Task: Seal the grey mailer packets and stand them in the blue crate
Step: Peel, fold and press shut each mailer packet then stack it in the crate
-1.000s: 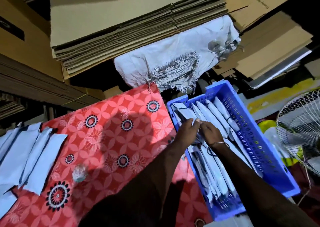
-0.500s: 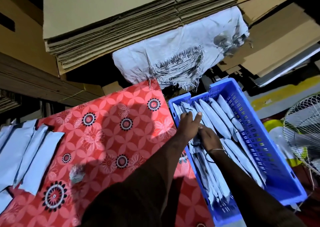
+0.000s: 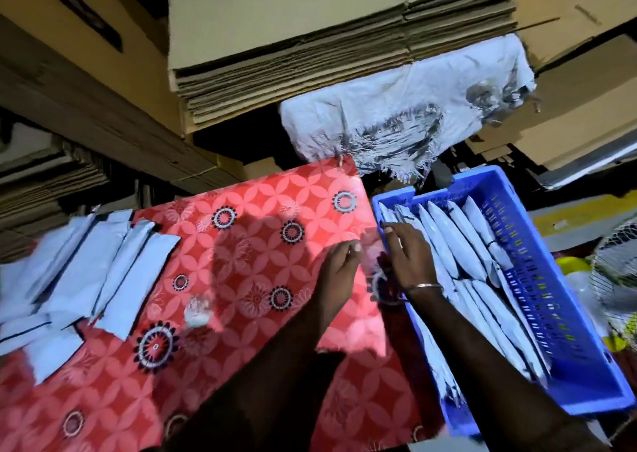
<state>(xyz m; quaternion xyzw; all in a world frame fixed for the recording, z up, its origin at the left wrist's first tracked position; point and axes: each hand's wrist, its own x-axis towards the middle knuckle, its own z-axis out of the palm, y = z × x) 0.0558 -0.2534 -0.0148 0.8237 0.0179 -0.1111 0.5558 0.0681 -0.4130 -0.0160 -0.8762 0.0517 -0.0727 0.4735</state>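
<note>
Inside slatted blue crate [image 3: 537, 279], smooth grey packets [image 3: 458, 244]

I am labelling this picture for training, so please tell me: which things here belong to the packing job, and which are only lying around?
Part of the job:
- blue crate
- mailer packets standing in the crate
- loose mailer packets on the red cloth
- left hand, right hand

Just lying about:
- flattened cardboard stacks
- torn white sack
- fan
</note>
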